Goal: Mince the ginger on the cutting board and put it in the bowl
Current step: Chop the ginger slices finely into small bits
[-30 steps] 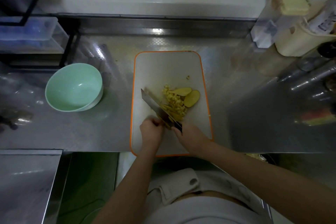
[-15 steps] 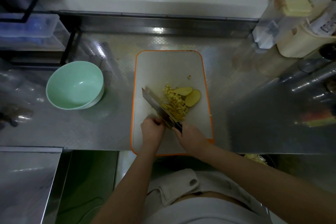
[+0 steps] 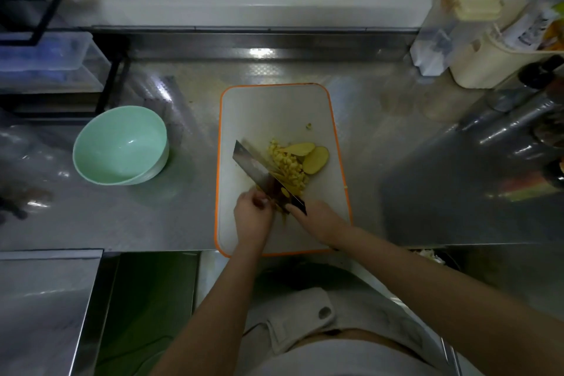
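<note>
A white cutting board [image 3: 274, 110] with an orange rim lies on the steel counter. On it sit a heap of chopped ginger [image 3: 290, 166] and two ginger slices [image 3: 314, 159] to its right. My right hand [image 3: 320, 221] grips the handle of a cleaver [image 3: 259, 171], whose blade runs diagonally left of the heap. My left hand [image 3: 253, 217] has curled fingers on ginger strips at the blade's near end, beside the cleaver. The mint-green bowl [image 3: 120, 145] stands left of the board with nothing in it.
Clear plastic boxes on a black rack [image 3: 45, 58] fill the far left. Cream and clear containers [image 3: 467, 40] and dark bottles [image 3: 518, 119] crowd the far right. The steel counter's front edge [image 3: 122, 249] runs just under the board.
The cleaver and both hands have stayed almost in place near the board's front; the blade shifts slightly at the ginger strips. The bowl and the slices have not moved.
</note>
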A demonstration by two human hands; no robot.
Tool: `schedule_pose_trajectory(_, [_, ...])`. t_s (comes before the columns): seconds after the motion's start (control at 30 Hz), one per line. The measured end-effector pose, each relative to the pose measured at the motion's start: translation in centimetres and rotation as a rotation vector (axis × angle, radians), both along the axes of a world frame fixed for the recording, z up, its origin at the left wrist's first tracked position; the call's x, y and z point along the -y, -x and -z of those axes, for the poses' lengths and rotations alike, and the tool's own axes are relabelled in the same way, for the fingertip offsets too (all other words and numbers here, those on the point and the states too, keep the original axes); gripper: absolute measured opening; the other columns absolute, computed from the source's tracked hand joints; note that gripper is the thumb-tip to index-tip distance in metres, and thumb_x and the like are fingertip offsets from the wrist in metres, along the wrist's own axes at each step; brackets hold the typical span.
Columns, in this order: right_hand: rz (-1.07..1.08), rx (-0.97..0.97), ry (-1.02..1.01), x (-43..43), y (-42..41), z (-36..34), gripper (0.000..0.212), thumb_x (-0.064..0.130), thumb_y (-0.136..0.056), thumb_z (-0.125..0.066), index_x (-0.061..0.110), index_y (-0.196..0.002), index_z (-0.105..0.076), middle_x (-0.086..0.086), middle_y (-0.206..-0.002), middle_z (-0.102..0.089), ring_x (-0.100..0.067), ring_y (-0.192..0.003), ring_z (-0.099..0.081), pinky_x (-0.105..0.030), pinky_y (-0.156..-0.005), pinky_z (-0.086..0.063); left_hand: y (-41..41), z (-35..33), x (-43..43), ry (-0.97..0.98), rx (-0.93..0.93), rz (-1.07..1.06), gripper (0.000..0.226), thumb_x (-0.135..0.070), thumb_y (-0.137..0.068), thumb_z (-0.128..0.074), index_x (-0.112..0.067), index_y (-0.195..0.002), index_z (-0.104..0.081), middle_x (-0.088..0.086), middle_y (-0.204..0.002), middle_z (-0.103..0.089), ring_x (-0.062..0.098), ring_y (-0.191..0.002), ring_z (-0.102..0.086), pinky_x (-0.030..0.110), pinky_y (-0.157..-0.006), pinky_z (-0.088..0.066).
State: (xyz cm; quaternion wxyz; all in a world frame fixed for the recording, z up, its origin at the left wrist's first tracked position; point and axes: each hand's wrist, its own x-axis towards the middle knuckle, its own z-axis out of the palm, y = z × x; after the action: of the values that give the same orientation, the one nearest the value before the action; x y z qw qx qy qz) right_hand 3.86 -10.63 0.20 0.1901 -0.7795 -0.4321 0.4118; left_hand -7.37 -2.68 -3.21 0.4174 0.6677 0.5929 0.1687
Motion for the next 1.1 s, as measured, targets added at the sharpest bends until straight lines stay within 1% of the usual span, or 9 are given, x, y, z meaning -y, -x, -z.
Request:
schedule_pose_trajectory(0.1, [-0.007, -0.004, -0.005, 0.1, 0.1, -0.3, 0.025, 0.030, -0.099, -0.043, 0.009, -0.087, -0.051, -0.020, -0.091, -0.059, -0.030, -0.085, -0.056, -0.024, -0.060, -0.025, -0.1, -0.4, -0.2, 0.044, -0.003, -0.020, 0.005, -0.006, -0.076, -0.061, -0.010, -0.074, -0.059, 0.007, -0.080, -0.062, 0.019, -0.075, -0.054, 0.023, -0.063, -0.033])
schedule_pose_trajectory(0.27, [-0.011, 0.045, 0.006, 0.1, 0.2, 0.1, 0.032, 0.032, -0.099, -0.043, 0.005, -0.087, -0.056, -0.020, -0.088, -0.061, -0.030, -0.079, -0.056, -0.027, -0.061, -0.029, -0.4, -1.1, -0.4, 0.094, -0.005, -0.023, 0.008, -0.005, -0.077, -0.061, -0.011, -0.075, -0.056, 0.002, -0.075, -0.057, 0.017, -0.074, -0.050, 0.022, -0.060, -0.030])
schedule_pose_trajectory(0.47, [-0.034, 0.091, 0.036, -0.1, -0.2, 0.4, 0.040, 0.033, -0.099, -0.042, 0.023, -0.061, -0.033, 0.005, -0.059, -0.036, -0.015, -0.055, -0.038, -0.027, -0.059, -0.027, -0.8, -1.7, -0.6, 0.145, -0.003, -0.029, 0.016, -0.004, -0.075, -0.064, -0.011, -0.075, -0.049, -0.006, -0.064, -0.047, 0.017, -0.070, -0.046, 0.020, -0.049, -0.030])
schedule_pose_trajectory(0.57, [-0.027, 0.090, 0.034, -0.2, 0.0, 0.3, 0.038, 0.034, -0.099, -0.042, 0.017, -0.066, -0.040, -0.003, -0.064, -0.047, -0.026, -0.069, -0.050, -0.027, -0.060, -0.029, -0.8, -1.6, -0.7, 0.150, -0.023, -0.027, 0.019, -0.006, -0.076, -0.064, -0.013, -0.073, -0.047, -0.006, -0.066, -0.047, 0.016, -0.070, -0.046, 0.020, -0.045, -0.026])
schedule_pose_trajectory(0.7, [-0.017, 0.086, 0.018, -0.7, 0.3, 0.2, 0.032, 0.037, -0.099, -0.040, 0.009, -0.084, -0.047, -0.023, -0.093, -0.062, -0.036, -0.086, -0.059, -0.030, -0.063, -0.032, -0.7, -1.4, -0.7, 0.147, -0.024, -0.022, 0.014, -0.009, -0.076, -0.065, -0.009, -0.079, -0.051, -0.004, -0.066, -0.049, 0.017, -0.070, -0.047, 0.015, -0.046, -0.027])
schedule_pose_trajectory(0.77, [-0.002, 0.068, 0.012, -0.7, 0.4, 0.0, 0.036, 0.036, -0.099, -0.040, 0.004, -0.094, -0.054, -0.022, -0.096, -0.062, -0.036, -0.088, -0.059, -0.029, -0.063, -0.032, -0.7, -1.4, -0.7, 0.152, -0.031, -0.018, 0.013, -0.008, -0.076, -0.065, -0.008, -0.081, -0.052, -0.001, -0.070, -0.052, 0.018, -0.073, -0.048, 0.024, -0.053, -0.029])
schedule_pose_trajectory(0.9, [0.020, 0.070, 0.010, -0.7, 0.3, -0.1, 0.041, 0.038, -0.098, -0.043, 0.000, -0.105, -0.057, -0.022, -0.102, -0.063, -0.036, -0.094, -0.059, -0.029, -0.067, -0.035, -0.6, -1.4, -0.7, 0.153, -0.026, -0.011, 0.010, -0.006, -0.078, -0.062, -0.009, -0.083, -0.054, 0.003, -0.083, -0.056, 0.018, -0.079, -0.050, 0.021, -0.067, -0.033])
schedule_pose_trajectory(1.0, [0.005, 0.078, -0.007, -0.6, -0.1, -0.7, 0.036, 0.036, -0.098, -0.044, 0.004, -0.086, -0.055, -0.020, -0.089, -0.062, -0.034, -0.085, -0.058, -0.027, -0.063, -0.031, -0.7, -1.5, -0.7, 0.148, -0.049, -0.013, 0.012, -0.009, -0.081, -0.061, -0.016, -0.077, -0.052, 0.001, -0.084, -0.056, 0.014, -0.080, -0.048, 0.021, -0.068, -0.034])
schedule_pose_trajectory(1.1, [0.028, 0.097, -0.057, -0.3, -0.5, -2.0, 0.039, 0.035, -0.098, -0.045, 0.017, -0.063, -0.037, 0.001, -0.062, -0.043, -0.021, -0.063, -0.046, -0.024, -0.055, -0.024, -0.8, -1.5, -0.9, 0.151, -0.069, 0.007, 0.008, -0.008, -0.081, -0.061, -0.014, -0.080, -0.055, 0.000, -0.084, -0.056, 0.014, -0.079, -0.049, 0.019, -0.066, -0.033])
